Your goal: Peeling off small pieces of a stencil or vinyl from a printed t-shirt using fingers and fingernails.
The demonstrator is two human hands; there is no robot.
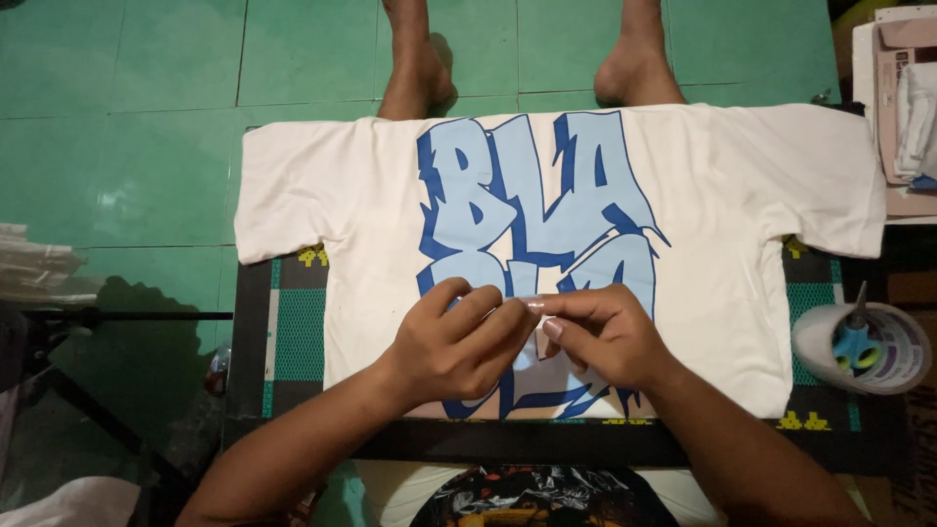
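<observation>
**Hands pinch a small strip over a white shirt**

The left hand (pixel 457 344) and right hand (pixel 597 332) meet fingertip to fingertip above the shirt (pixel 742 195), fingers closed together on a small pale strip (pixel 532 302); what it is cannot be told. The shirt lies flat on a dark board (pixel 293 332), blue print up. A tape roll (pixel 898 356) with small scissors (pixel 855 342) in it sits at right. Another person's bare feet (pixel 420 73) stand on the green floor (pixel 127 117) beyond.

Far off, two bare feet (pixel 625 59) stand on green floor tiles (pixel 146 117). At right, a white tape roll (pixel 893 366) holds blue-handled scissors (pixel 856 342); a cardboard box (pixel 903 107) sits far right.
</observation>
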